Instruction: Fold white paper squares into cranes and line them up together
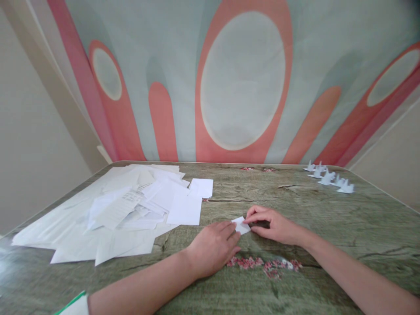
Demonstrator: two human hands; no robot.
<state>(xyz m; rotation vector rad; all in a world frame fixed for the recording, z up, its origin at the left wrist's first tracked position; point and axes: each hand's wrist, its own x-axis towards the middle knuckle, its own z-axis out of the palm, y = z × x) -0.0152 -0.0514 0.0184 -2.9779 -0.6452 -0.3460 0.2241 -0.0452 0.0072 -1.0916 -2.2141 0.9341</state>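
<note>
A small white piece of paper [242,225], apparently folded, lies on the wood-patterned table between my two hands. My left hand [215,246] rests on the table with curled fingers, its fingertips holding the paper's left edge. At the right corner, my right hand [274,224] pinches the paper between thumb and fingers. Fingertips cover parts of the paper, so its exact folds cannot be made out.
A large spread pile of white paper sheets [131,210] covers the table's left side, with square pieces [185,210] at its right edge. Several folded white paper figures [327,177] stand at the back right. A patterned cloth backdrop [243,87] rises behind the wood-patterned table [344,223].
</note>
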